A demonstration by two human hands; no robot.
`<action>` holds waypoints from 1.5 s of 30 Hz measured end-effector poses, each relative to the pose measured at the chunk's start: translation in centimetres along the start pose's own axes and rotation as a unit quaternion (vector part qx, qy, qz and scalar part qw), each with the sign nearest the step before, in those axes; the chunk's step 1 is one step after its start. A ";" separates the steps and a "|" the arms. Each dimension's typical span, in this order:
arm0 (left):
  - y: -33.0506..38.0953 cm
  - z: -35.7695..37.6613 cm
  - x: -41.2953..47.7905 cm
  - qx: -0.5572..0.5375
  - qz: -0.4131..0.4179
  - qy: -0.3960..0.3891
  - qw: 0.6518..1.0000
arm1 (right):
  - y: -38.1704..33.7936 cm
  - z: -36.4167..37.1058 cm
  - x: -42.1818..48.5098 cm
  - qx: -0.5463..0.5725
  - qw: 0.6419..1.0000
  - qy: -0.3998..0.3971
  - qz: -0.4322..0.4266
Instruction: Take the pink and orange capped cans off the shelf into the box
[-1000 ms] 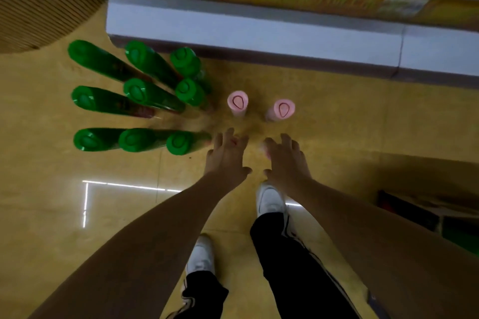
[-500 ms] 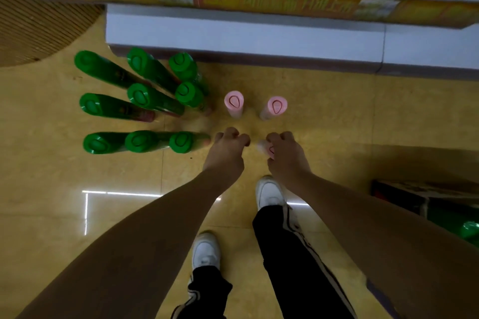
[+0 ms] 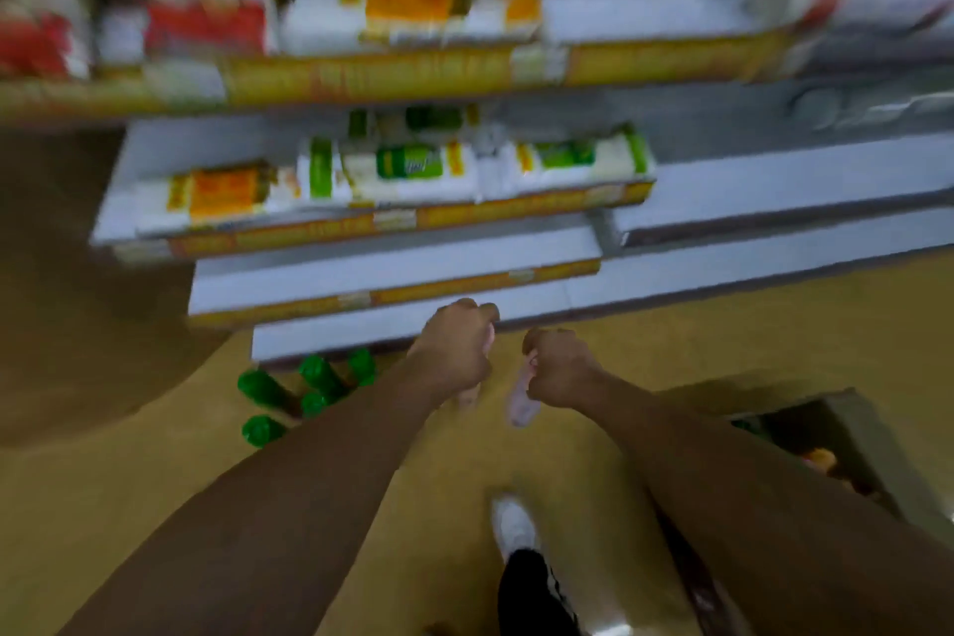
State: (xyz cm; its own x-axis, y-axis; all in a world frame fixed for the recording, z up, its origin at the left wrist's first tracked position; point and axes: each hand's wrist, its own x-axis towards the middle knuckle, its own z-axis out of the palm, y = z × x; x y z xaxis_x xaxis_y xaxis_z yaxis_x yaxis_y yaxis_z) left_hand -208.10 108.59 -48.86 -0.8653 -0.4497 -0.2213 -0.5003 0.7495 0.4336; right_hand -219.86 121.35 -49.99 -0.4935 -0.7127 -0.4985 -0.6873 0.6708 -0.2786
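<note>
The picture is blurred by motion. My left hand (image 3: 454, 351) is curled round a pink bottle (image 3: 467, 398); only its lower end shows under the fist. My right hand (image 3: 560, 372) grips a second pink bottle (image 3: 520, 405), which hangs tilted below the fingers. Both hands are raised above the yellow floor, close together, in front of the lowest white shelf (image 3: 392, 279). Several green bottles (image 3: 315, 390) stand on the floor to the left of my left forearm.
Shelves with yellow price strips rise ahead; white packets with green and orange labels (image 3: 408, 170) lie on the middle one. An open cardboard box (image 3: 846, 434) sits on the floor at right. My white shoe (image 3: 516, 527) is below the hands.
Both hands closed on the pink bottles and lifted them off the floor. The view swung up from the floor to the shelves.
</note>
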 end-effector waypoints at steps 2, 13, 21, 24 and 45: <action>4.0 -5.5 -0.6 0.011 0.050 0.035 0.998 | -0.4 -5.5 -3.5 -0.008 0.999 0.030 0.006; 26.6 -27.8 -3.5 0.084 0.208 0.136 0.965 | 1.6 -32.3 -23.8 0.038 0.977 0.203 0.043; 41.7 -33.3 -2.9 0.042 0.296 0.204 0.932 | 8.3 -43.5 -32.3 0.073 0.928 0.355 0.088; 46.1 -33.2 -2.3 0.017 0.334 0.208 0.919 | 11.9 -45.8 -34.0 0.067 0.918 0.378 0.097; 64.5 -24.8 15.6 -0.030 0.529 0.053 0.847 | 30.8 -49.2 -31.3 0.102 0.859 0.396 0.309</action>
State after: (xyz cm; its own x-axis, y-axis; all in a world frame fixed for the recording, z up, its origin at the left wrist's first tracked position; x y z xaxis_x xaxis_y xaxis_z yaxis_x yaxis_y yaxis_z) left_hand -253.11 137.88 -2.66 -0.8193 0.4142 0.3965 0.5579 0.7354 0.3846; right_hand -251.84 154.19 -2.56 -0.9935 -0.0694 0.0899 -0.0961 0.9356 -0.3398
